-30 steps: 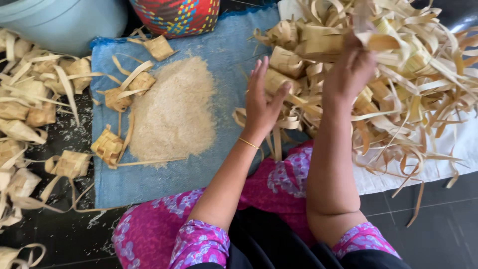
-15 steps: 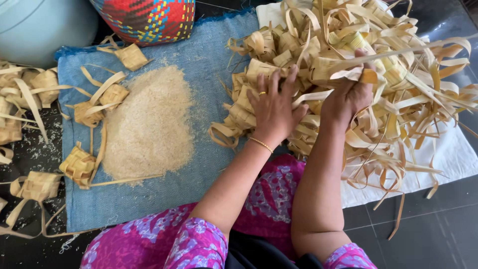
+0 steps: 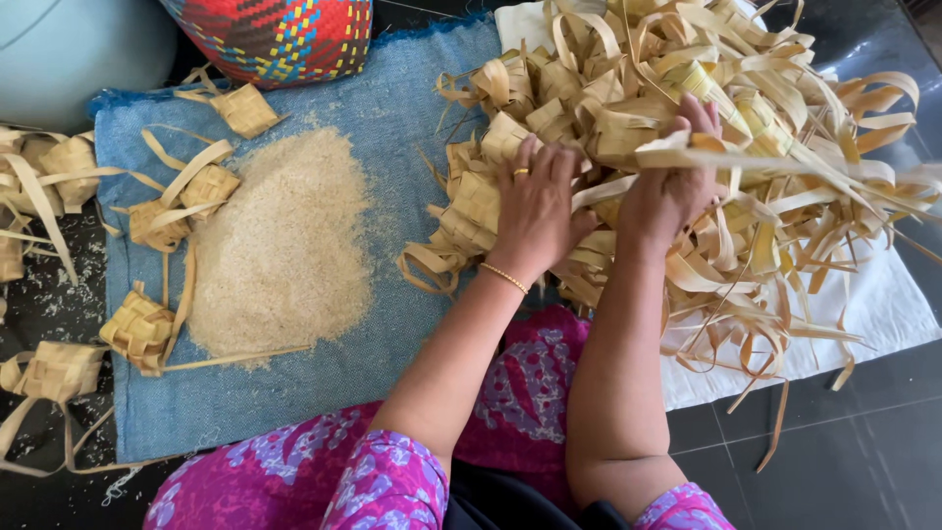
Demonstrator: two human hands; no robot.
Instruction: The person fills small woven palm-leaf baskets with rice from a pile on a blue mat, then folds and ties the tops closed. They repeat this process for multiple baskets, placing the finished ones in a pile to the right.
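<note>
- At the bottom of the frame, the person's lap is showing in a pink and purple flowered cloth (image 3: pixel 294 481), soft and patterned, with both bare forearms reaching up from it.
- The left hand (image 3: pixel 535 211), wearing a thin gold bangle and a ring, is lying palm-down with fingers spread on the pile of woven palm-leaf pouches (image 3: pixel 687 147); it is pressing flat rather than closing on anything.
- The right hand (image 3: pixel 667 186) is curling into the same pile, fingers closing around a long flat leaf strip (image 3: pixel 746 162).
- The pile, pale yellow and stiff with loose ribbon ends, is filling the upper right, resting on a white cloth (image 3: pixel 883 314).
- Left of centre, a grainy mound of uncooked rice (image 3: pixel 285 245) is sitting on a coarse blue mat (image 3: pixel 392 118).
- Small diamond-shaped pouches (image 3: pixel 137 329) are lying along the mat's left edge.
- At the top, a brightly woven basket (image 3: pixel 275 39) and a pale blue tub (image 3: pixel 78 49) are standing.
</note>
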